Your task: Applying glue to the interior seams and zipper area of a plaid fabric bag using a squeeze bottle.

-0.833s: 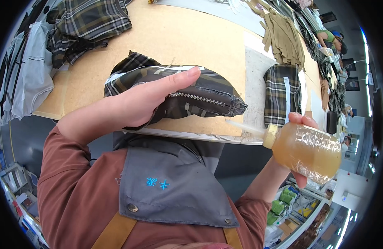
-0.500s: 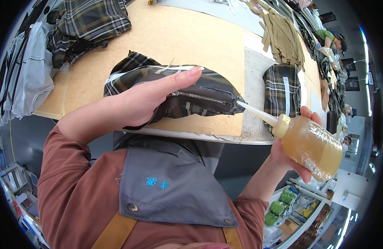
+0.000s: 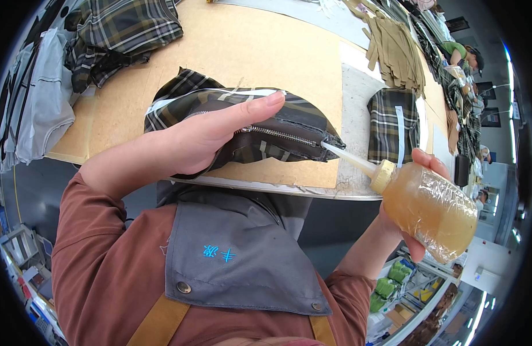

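Note:
A plaid fabric piece (image 3: 303, 111) with a dark zippered panel (image 3: 283, 128) lies near the table's front edge. My left hand (image 3: 220, 130) grips its left part, thumb stretched along the top and the other fingers hidden by the fabric. A silver zipper (image 3: 283, 135) runs from beside this hand toward the piece's right tip. My right hand (image 3: 418, 230) is wrapped around a squeeze bottle (image 3: 430, 210) of amber liquid, tilted with its long whitish nozzle (image 3: 349, 158) pointing left. The nozzle's tip meets the panel at the zipper's right end.
More plaid pieces (image 3: 127, 29) lie at the far left, beside hanging pale grey fabric (image 3: 44, 98). A folded plaid piece (image 3: 393, 124) with a light strip rests right of my work. Olive-brown strips (image 3: 393, 52) are heaped behind it. Another person (image 3: 465, 57) is at the far right.
The bottle has shifted slightly down, and its nozzle tip has moved left along the panel's edge to the zipper end. My left hand stays almost in place.

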`<state>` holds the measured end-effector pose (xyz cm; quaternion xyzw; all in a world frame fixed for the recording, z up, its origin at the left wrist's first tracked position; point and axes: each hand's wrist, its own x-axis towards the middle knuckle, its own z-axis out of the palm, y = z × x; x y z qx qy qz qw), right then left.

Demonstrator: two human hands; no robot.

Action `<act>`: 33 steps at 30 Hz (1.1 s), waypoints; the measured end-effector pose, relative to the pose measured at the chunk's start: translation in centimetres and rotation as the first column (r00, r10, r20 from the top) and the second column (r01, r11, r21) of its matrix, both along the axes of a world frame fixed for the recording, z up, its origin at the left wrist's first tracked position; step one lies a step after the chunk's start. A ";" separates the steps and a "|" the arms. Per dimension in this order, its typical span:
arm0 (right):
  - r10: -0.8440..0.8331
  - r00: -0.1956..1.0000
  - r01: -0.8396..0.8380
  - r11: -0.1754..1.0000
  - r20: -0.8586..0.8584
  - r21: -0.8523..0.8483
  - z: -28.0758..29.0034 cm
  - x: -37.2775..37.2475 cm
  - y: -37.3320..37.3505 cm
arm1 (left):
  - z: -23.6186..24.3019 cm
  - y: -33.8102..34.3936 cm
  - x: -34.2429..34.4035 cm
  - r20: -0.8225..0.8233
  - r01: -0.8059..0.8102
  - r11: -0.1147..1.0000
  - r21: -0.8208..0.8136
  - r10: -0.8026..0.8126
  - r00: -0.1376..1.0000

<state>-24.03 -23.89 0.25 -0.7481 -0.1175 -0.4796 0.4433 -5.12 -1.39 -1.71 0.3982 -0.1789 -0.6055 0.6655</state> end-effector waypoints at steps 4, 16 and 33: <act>0.018 0.995 -0.017 1.000 -0.101 0.010 0.4 -0.2 0.3 | -0.2 -0.3 0.2 0.004 0.001 1.000 -0.008 -0.001 1.000; 0.386 0.912 -0.386 0.697 0.137 0.605 -1.6 -0.4 1.8 | 1.3 0.4 1.4 -0.162 -0.089 0.996 -0.007 0.087 0.983; 0.468 0.760 -0.332 -0.316 0.451 0.889 -16.0 2.7 2.4 | 2.7 3.5 4.6 -0.552 -0.495 0.773 -0.397 0.230 0.802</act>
